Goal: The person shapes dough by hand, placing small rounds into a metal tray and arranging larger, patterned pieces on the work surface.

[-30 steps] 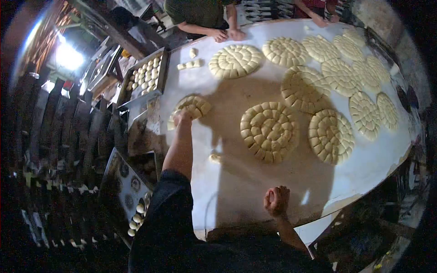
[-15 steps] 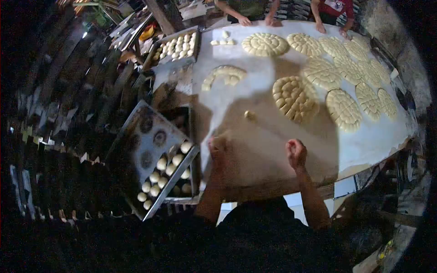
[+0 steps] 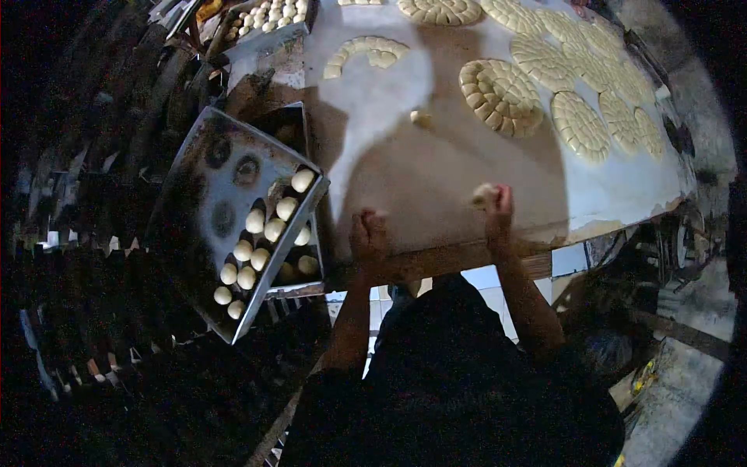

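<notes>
My right hand [image 3: 500, 214] is closed on a small pale piece of dough [image 3: 483, 194], held just above the table [image 3: 436, 175] near its front edge. My left hand [image 3: 369, 233] is closed too, to the left along the same edge; whatever lies in its fingers is too dark to make out. Beyond both hands a single small dough piece [image 3: 420, 118] lies on the table. Farther back, dough pieces form a curved row [image 3: 366, 50]. A round of fitted dough pieces [image 3: 500, 97] lies to the right of it.
Left of my left hand, a tilted metal tray [image 3: 206, 179] holds several dough balls [image 3: 254, 221] against its rim. Another tray [image 3: 299, 29] of dough balls stands at the back left. Several flat dough rounds [image 3: 580, 124] cover the table's right side.
The view has tipped downward, so the table appears higher and the people opposite are mostly out of frame. A dough piece now shows in my right hand's fingers; my left hand stays closed.
</notes>
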Action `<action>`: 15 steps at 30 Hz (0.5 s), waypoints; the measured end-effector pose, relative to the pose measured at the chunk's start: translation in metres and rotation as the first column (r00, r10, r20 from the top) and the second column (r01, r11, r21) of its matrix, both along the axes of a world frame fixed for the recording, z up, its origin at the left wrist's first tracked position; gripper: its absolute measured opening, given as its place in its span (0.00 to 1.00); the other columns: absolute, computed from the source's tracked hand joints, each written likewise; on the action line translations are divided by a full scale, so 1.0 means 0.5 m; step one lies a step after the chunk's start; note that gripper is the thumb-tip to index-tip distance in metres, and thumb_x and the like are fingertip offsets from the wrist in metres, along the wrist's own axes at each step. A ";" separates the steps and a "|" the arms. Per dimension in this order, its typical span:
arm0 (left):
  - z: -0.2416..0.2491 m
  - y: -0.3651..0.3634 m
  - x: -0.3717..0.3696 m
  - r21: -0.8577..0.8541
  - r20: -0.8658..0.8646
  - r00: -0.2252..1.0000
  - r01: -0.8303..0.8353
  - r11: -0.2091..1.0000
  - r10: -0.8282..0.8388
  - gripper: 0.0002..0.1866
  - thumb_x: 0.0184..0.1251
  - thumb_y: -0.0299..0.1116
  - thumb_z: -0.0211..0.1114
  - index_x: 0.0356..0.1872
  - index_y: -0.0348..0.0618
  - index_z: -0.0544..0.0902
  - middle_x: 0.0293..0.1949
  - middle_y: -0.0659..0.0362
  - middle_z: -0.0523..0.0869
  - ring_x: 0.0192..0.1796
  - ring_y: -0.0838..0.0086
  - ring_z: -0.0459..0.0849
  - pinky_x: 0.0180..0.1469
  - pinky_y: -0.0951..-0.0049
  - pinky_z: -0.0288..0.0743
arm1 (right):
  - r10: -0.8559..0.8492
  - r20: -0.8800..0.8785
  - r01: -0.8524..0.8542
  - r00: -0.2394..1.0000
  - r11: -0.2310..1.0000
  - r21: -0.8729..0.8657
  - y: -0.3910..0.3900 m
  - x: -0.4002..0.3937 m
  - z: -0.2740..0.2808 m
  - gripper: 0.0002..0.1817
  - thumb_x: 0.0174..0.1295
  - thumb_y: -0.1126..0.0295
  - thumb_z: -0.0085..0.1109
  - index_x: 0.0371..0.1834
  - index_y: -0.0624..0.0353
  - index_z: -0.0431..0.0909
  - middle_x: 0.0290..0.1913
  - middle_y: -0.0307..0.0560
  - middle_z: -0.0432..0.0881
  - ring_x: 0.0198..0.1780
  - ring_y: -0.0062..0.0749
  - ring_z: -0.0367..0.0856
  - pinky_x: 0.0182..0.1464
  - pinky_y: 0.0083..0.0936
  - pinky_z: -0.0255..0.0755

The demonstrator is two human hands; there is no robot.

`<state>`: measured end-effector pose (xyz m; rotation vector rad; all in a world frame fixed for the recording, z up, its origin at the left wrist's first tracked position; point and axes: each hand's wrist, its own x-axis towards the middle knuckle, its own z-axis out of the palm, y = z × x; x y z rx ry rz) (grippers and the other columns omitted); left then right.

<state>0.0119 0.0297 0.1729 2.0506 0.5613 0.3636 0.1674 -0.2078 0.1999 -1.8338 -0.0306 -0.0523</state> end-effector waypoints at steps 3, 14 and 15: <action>-0.079 0.028 -0.009 0.643 -0.048 0.894 0.369 0.671 -0.446 0.16 0.65 0.42 0.61 0.39 0.37 0.77 0.43 0.41 0.75 0.51 0.46 0.73 0.57 0.48 0.65 | 0.186 0.269 -0.087 0.945 0.937 -0.339 -0.147 0.041 -0.058 0.16 0.68 0.58 0.52 0.42 0.62 0.72 0.43 0.56 0.73 0.45 0.45 0.75 0.49 0.46 0.69; -0.024 -0.137 0.296 0.721 -0.070 0.983 0.168 0.672 -0.170 0.14 0.66 0.42 0.63 0.45 0.43 0.80 0.46 0.51 0.80 0.53 0.56 0.76 0.56 0.51 0.68 | 0.659 0.434 -0.277 0.615 0.696 -0.663 0.009 0.137 -0.107 0.15 0.62 0.60 0.54 0.35 0.64 0.75 0.42 0.58 0.75 0.53 0.56 0.71 0.65 0.54 0.59; -0.036 -0.147 0.280 0.767 -0.166 0.958 0.275 0.580 -0.235 0.14 0.67 0.41 0.62 0.46 0.43 0.80 0.47 0.51 0.81 0.53 0.56 0.77 0.56 0.51 0.68 | 0.800 0.297 -0.409 0.521 0.539 -0.736 -0.034 0.093 -0.097 0.14 0.62 0.62 0.54 0.36 0.65 0.75 0.43 0.59 0.76 0.53 0.56 0.73 0.68 0.54 0.57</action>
